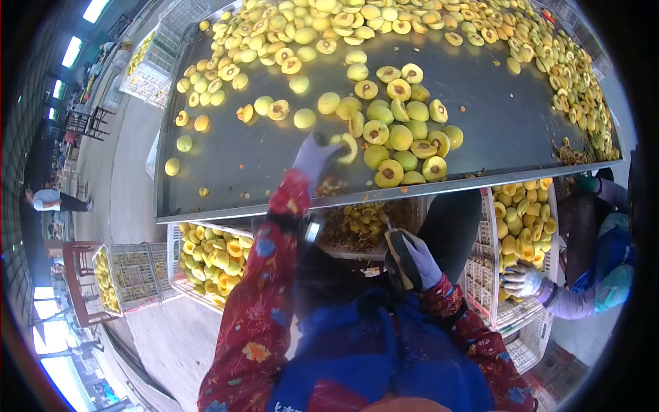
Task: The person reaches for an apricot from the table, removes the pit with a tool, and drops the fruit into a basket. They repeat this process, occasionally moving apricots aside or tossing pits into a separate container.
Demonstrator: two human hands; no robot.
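Note:
My left hand (316, 156), in a pale lavender glove, reaches over the metal table (247, 165). Its fingers close on a yellow-green apricot half (349, 148), blurred by motion. Just right of it lies a pile of apricot halves (401, 137), several showing brown stones or hollows. Below the table edge, near my lap, my right hand (420, 261) wears a similar glove and is closed round a tool with a thin metal tip (389, 224). A dark, tan-edged piece (402, 261) covers the grip, so the tool's handle is hidden.
More halves (302, 34) line the table's far and right sides. Under the near edge sits a container of scraps (357, 223). Fruit-filled crates stand left (213, 264) and right (484, 254). At right, a co-worker's gloved hand (523, 280) rests on the fruit crate.

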